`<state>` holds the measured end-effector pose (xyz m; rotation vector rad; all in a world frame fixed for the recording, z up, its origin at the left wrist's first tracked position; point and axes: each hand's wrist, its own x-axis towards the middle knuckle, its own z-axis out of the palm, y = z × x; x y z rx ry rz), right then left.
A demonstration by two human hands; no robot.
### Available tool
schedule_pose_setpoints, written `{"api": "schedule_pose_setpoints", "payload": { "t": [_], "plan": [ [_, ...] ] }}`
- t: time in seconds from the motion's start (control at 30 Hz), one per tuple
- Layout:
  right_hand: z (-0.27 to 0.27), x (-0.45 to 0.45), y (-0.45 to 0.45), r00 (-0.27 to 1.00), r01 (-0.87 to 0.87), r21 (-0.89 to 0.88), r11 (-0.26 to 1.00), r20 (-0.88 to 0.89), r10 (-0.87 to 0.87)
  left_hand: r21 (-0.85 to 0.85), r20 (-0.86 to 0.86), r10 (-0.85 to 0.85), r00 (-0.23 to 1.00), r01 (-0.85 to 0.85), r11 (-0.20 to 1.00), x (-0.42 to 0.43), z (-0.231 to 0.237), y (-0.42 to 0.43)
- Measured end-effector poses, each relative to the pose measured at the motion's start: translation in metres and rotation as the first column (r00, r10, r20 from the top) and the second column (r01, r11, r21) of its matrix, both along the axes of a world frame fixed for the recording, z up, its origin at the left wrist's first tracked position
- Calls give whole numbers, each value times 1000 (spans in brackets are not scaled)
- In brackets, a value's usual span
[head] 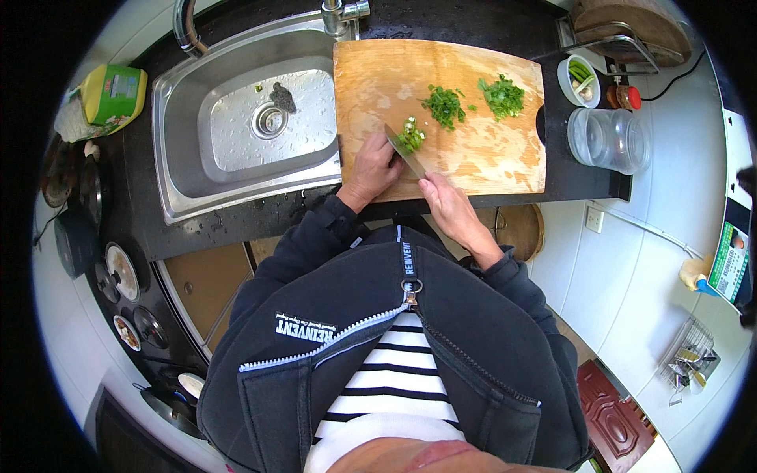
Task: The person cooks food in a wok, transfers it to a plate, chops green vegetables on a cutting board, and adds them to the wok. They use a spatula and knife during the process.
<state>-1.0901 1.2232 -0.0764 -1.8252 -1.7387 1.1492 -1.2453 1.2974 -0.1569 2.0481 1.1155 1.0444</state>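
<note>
My right hand (pixel 448 204) is closed around the handle of a kitchen knife (pixel 407 155), its blade slanting up and left over the wooden cutting board (pixel 491 159). Close beside the blade, on its left, my left hand (pixel 374 168) rests on the board with bent fingers; whether it holds something under them is hidden. Chopped green and white pieces (pixel 412 136) lie just right of the blade's tip. Farther right are two separate piles of chopped leafy greens, a nearer one (pixel 445 106) and another (pixel 501 97) towards the board's upper right.
A steel sink (pixel 222 159) adjoins the board's left edge, with a faucet (pixel 188 35) behind. Right of the board stand a white bowl (pixel 565 74) with green vegetables, a clear plastic jar (pixel 609 141) and a red-capped spice jar (pixel 627 97). A yellow-green container (pixel 115 97) stands left of the sink.
</note>
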Motion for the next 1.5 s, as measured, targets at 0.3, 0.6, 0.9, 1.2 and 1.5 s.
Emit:
{"api": "schedule_pose_setpoints", "payload": {
  "t": [0.3, 0.6, 0.9, 1.2, 1.5],
  "plan": [
    [2, -6, 26, 998, -37, -57, 998, 47, 40, 20, 9, -22, 1000, 22, 1000, -1, -5, 1],
    [4, -5, 24, 998, -49, 94, 994, -35, 52, 24, 9, -10, 1000, 9, 1000, -2, -5, -1],
    [5, -3, 24, 998, -62, 5, 998, -34, 62, 65, 21, 8, 1000, -9, 998, -1, -9, 0],
    [-8, -1, 33, 992, -120, 111, 986, -22, 123, 80, 10, -28, 1000, 27, 996, -5, -9, -2],
    [-11, 1, 34, 993, -57, -189, 980, -115, 35, 90, -18, -77, 997, 78, 993, -17, -6, -3]
  ]
}}
